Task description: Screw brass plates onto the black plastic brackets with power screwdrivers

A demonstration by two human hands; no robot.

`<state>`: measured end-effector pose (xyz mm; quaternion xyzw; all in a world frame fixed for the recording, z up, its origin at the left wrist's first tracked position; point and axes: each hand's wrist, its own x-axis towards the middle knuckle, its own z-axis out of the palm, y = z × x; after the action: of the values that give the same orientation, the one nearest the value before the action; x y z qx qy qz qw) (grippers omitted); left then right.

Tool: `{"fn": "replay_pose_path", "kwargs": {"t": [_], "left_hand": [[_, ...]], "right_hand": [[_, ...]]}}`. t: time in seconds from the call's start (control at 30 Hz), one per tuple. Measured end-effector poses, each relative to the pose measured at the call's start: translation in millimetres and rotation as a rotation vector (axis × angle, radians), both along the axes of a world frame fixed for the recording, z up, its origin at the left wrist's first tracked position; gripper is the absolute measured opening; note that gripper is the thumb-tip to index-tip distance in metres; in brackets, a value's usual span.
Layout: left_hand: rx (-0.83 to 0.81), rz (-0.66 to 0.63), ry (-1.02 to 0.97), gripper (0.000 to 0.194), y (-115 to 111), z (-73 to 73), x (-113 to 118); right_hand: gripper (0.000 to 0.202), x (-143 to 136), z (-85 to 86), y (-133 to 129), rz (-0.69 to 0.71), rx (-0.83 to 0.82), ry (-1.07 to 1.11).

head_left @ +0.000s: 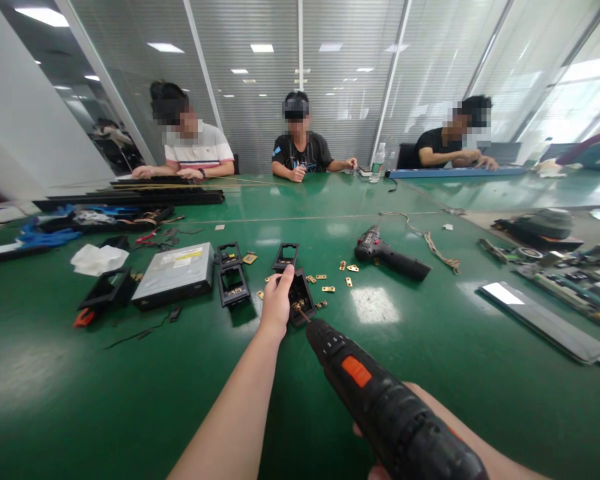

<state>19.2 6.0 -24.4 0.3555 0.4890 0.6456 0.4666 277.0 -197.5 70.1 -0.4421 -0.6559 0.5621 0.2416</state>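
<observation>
1. Left hand [277, 300], centre of frame, fingers closed over the edge of a small black plastic bracket [301, 295], pinning it flat to the green table [80, 373], probably so it won't spin under the bit.
2. Right hand [380, 470], bottom edge, mostly hidden behind the tool; clenched around the grip of a black-and-orange cordless screwdriver [380, 393].
3. Screwdriver runs diagonally from lower right up to centre, thin bit tip [303, 313] angled down into the bracket beside a brass fitting [299, 305]. Can't tell if the bit is seated on a screw.
4. Loose brass hinge plates [353, 268] scattered just right of and above the bracket, within easy reach.
5. Three more black brackets [233, 285] left of and above the held one, apart from it; a grey optical drive [175, 273] further left.
6. Second cordless screwdriver [390, 257] lies on its side, centre right, untouched, cord [433, 247] trailing near it.
7. Crumpled white tissue [97, 259] and tangled wires at left; circuit boards [575, 280] at right edge.
8. Three other people [300, 150] seated along the far side, upper frame, hands on their own table edge, well apart from this work.
</observation>
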Motion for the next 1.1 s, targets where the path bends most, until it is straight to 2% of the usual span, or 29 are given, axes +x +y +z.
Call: {"fn": "replay_pose_path", "kwargs": {"t": [0.03, 0.13, 0.2, 0.3, 0.43, 0.57, 0.63, 0.73, 0.93, 1.0, 1.1], "left_hand": [[-0.005, -0.002, 0.014, 0.086, 0.0, 1.4, 0.3], [-0.035, -0.012, 0.078, 0.088, -0.7, 6.5, 2.1], [-0.034, -0.006, 0.106, 0.086, -1.2, 9.5, 3.8], [-0.021, -0.003, 0.110, 0.085, -1.2, 12.0, 6.4], [-0.023, 0.001, 0.092, 0.085, -0.9, 12.5, 8.1], [-0.019, 0.008, 0.095, 0.077, -1.6, 12.1, 9.2], [-0.020, 0.017, 0.100, 0.074, -2.4, 12.5, 10.3], [-0.029, 0.034, 0.118, 0.074, -4.1, 14.9, 12.0], [-0.023, 0.079, 0.198, 0.070, -6.8, 20.1, 12.2], [-0.022, 0.082, 0.220, 0.068, -6.4, 20.1, 12.3], [-0.042, 0.096, 0.226, 0.067, -5.1, 19.4, 12.9]], "right_hand": [[0.032, -0.8, 1.7, -2.2, -0.029, 0.017, 0.019], [0.067, -1.7, 11.4, -12.6, -0.172, 0.121, 0.035], [0.060, -0.4, 20.1, -19.0, -0.231, 0.207, -0.034], [0.034, 2.9, 28.0, -22.0, -0.219, 0.309, -0.086], [0.036, 6.3, 20.2, -17.6, -0.238, 0.475, -0.041], [0.043, 8.3, 8.5, -15.7, -0.306, 0.577, -0.164], [0.046, 8.6, 7.6, -15.5, -0.326, 0.588, -0.193], [0.038, 9.1, 10.6, -13.0, -0.302, 0.553, -0.146], [0.028, 11.6, 9.5, -6.2, -0.265, 0.325, -0.044], [0.032, 10.7, 6.7, -6.6, -0.269, 0.313, -0.036], [0.049, 6.9, 3.8, -7.4, -0.257, 0.297, -0.026]]}}
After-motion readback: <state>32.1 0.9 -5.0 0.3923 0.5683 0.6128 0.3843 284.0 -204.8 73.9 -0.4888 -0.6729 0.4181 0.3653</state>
